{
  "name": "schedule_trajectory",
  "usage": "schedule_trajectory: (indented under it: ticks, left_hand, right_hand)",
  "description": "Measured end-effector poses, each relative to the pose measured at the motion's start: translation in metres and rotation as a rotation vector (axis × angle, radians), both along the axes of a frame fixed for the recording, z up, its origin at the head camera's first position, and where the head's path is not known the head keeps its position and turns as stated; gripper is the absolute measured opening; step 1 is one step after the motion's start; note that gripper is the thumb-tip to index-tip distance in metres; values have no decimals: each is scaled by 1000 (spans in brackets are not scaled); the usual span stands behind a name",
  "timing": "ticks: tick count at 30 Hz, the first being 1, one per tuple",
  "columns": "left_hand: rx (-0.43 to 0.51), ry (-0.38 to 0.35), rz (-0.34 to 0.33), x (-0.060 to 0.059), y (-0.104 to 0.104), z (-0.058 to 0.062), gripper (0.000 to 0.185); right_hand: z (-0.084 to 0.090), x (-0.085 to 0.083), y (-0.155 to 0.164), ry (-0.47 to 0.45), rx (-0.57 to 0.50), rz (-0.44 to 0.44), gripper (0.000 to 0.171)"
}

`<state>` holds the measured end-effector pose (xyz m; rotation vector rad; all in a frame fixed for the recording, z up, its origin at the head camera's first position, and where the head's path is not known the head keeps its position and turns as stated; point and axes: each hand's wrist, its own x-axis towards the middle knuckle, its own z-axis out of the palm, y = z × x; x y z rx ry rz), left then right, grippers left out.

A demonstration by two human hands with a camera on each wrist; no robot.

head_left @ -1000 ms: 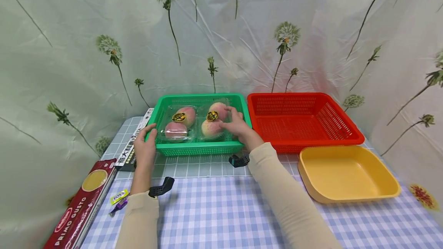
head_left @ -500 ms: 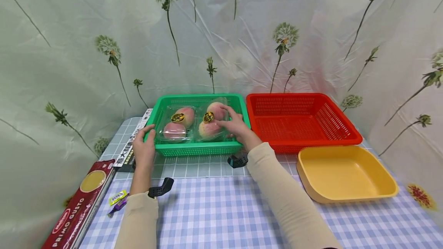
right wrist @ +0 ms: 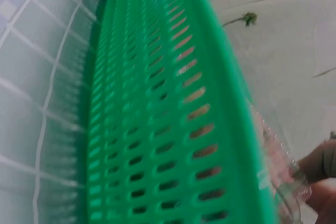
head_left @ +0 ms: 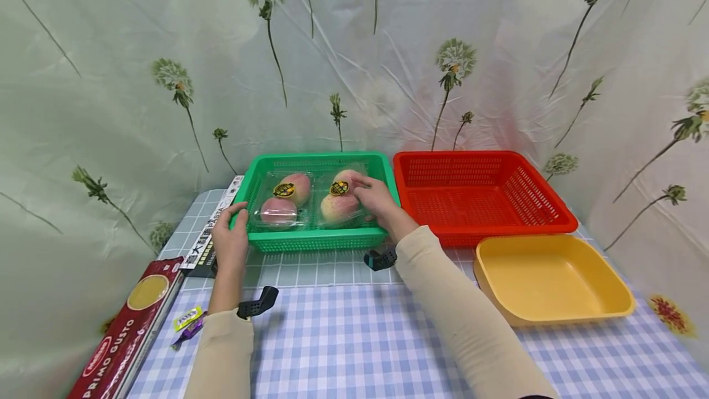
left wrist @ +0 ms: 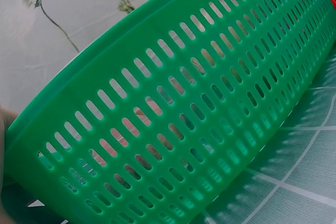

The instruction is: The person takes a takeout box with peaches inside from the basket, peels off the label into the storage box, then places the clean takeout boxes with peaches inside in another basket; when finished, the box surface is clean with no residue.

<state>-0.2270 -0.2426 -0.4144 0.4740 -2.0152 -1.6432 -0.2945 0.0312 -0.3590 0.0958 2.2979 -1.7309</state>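
Observation:
Two clear plastic packs of pinkish peaches lie side by side in the green basket (head_left: 318,236). My left hand (head_left: 231,236) holds this basket by its front left corner, thumb and fingers over the rim. In the left wrist view the slotted wall of the basket (left wrist: 168,93) fills most of the picture. My right hand (head_left: 381,201) holds the right pack of peaches (head_left: 338,207) by its right side. In the right wrist view, fingertips (right wrist: 315,163) are at the edge of that clear pack (right wrist: 278,153). The left pack of peaches (head_left: 279,209) is untouched.
A red basket (head_left: 484,231) stands right of the green one, with a yellow bin (head_left: 554,282) in front of it. At the left lie a dark red pasta package (head_left: 124,331), a black-and-white pasta box (head_left: 205,251) and small wrapped candies (head_left: 188,319).
The right pack of peaches shifted slightly left with my right hand, then came back right and now lies flatter. My left hand stays on the basket's rim.

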Motion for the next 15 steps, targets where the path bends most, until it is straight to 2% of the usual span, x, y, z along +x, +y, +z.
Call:
schedule_trajectory:
  ticks: [5, 15]
  left_hand:
    - [-5, 6, 11, 0, 1, -1, 31]
    - [0, -18, 25, 1, 2, 2, 33]
  right_hand:
    - [11, 5, -1, -4, -61, -17, 46]
    - [31, 17, 16, 33, -96, -81, 40]
